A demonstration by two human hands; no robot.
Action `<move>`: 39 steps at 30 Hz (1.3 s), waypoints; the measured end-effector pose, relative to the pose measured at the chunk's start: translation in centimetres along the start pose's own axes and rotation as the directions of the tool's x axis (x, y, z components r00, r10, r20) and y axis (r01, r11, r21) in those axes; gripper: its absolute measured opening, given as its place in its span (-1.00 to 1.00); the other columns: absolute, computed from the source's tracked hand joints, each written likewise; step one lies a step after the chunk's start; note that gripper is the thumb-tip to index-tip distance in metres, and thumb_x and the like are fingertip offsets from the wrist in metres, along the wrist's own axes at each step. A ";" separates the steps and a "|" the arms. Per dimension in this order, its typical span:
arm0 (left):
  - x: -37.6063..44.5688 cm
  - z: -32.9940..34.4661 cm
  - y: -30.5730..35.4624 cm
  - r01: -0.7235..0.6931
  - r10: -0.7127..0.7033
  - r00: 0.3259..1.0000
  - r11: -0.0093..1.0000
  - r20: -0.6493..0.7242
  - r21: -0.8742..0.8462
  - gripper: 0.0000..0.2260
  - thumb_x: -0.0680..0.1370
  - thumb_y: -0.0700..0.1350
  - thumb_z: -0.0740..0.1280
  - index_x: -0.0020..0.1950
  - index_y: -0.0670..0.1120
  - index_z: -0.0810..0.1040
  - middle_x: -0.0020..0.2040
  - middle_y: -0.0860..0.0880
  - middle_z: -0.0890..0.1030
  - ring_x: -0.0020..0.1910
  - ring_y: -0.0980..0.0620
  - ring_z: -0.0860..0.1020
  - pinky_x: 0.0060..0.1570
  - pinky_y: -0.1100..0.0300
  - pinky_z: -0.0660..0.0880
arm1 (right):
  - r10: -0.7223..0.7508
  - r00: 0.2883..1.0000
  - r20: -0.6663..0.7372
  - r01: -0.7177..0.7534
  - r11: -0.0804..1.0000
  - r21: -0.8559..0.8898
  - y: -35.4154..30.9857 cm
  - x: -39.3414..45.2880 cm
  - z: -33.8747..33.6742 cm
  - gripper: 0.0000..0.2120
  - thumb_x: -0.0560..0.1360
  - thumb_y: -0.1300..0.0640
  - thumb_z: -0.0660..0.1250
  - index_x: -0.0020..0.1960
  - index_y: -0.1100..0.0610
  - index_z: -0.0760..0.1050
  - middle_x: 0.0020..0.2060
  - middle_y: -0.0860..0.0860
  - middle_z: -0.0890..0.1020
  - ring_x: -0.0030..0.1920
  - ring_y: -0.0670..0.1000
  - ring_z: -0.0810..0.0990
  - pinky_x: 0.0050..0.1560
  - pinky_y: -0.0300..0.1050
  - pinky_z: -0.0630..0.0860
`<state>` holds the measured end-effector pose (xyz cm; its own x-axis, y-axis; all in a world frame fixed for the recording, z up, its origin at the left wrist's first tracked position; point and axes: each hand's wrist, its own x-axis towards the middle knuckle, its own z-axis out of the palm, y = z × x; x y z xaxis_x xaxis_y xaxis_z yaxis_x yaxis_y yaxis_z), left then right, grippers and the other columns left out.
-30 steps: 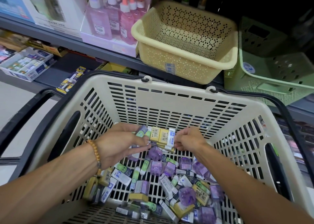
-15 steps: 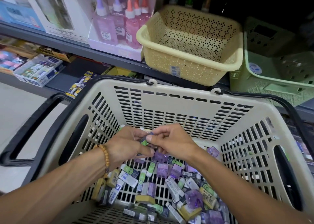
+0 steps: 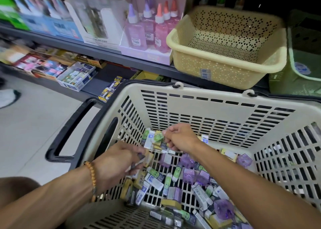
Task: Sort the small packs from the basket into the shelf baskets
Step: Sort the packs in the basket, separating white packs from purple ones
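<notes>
- The small packs [image 3: 175,185] lie loose across the slatted floor of the beige shopping basket [image 3: 217,110], piled thickest toward the lower right of the frame. They are short rectangular blocks in card sleeves, white, yellow and green, mixed with clear purple faceted ones.
- The right hand [image 3: 182,138] sits near the middle of the frame, its fingers curled and pinching a green pack [image 3: 159,137] with a printed face. That pack's long axis appears to run roughly left to right, and it sits just above a small cluster against the far wall.
- The left hand [image 3: 114,161] is lower and further left, its fingers clamped on a few packs, a dark-edged one [image 3: 139,159] showing past the knuckles. A beaded bracelet [image 3: 92,175] circles that wrist.
- The relation that matters: the shelf baskets lie up and away from both hands, beyond the shopping basket's far rim. The cream basket [image 3: 225,58] stands in the upper middle right and the green basket [image 3: 302,69] at the far right edge, only partly in view.
- The right hand is the nearer to both, so I judge it the better placed to carry its pack up over the rim.
- Both shelf baskets are rigid perforated plastic with open tops; the cream one looks empty inside.
</notes>
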<state>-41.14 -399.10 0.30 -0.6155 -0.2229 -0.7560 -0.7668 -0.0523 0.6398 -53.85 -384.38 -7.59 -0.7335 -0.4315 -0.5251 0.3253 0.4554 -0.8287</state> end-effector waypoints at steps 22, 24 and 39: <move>0.1 0.5 1.3 -0.222 0.209 0.969 0.971 -0.133 -0.089 -0.87 0.45 -0.31 0.42 -0.01 -0.26 0.59 -0.11 -0.18 0.67 -0.18 -0.06 0.66 -0.15 0.10 0.63 | 0.028 0.884 0.467 -0.082 0.992 0.096 -0.9 -5.6 0.6 -0.80 0.53 -0.02 0.37 0.09 0.06 0.58 -0.05 0.04 0.72 -0.04 0.01 0.71 -0.17 -0.21 0.60; 0.2 1.0 1.1 -0.234 0.225 0.969 0.968 -0.100 -0.091 -0.86 0.45 -0.30 0.42 -0.01 -0.27 0.59 -0.10 -0.19 0.67 -0.16 -0.10 0.65 -0.08 -0.01 0.64 | 0.028 0.863 0.504 -0.127 0.979 0.162 -1.1 -6.2 1.3 -0.82 0.55 0.09 0.36 0.11 0.15 0.56 -0.04 0.08 0.72 -0.02 0.04 0.71 -0.14 -0.17 0.62; 7.2 1.2 -1.1 -0.448 -0.063 0.884 -0.396 0.463 0.802 -0.28 0.40 0.24 0.41 0.49 0.13 0.23 0.46 0.01 0.32 0.43 -0.09 0.25 0.42 -0.10 0.20 | -0.130 0.980 0.153 0.176 0.923 -0.343 -1.0 -9.9 -6.1 -0.78 0.62 0.16 0.26 0.04 0.30 0.59 -0.11 0.17 0.69 -0.25 0.03 0.66 -0.19 -0.08 0.64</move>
<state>-44.97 -399.50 -6.05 -0.5799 0.2569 -0.7731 0.4332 0.9009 -0.0255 -50.51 -375.83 -0.33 -0.6697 -0.6010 -0.4363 -0.0336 0.6114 -0.7906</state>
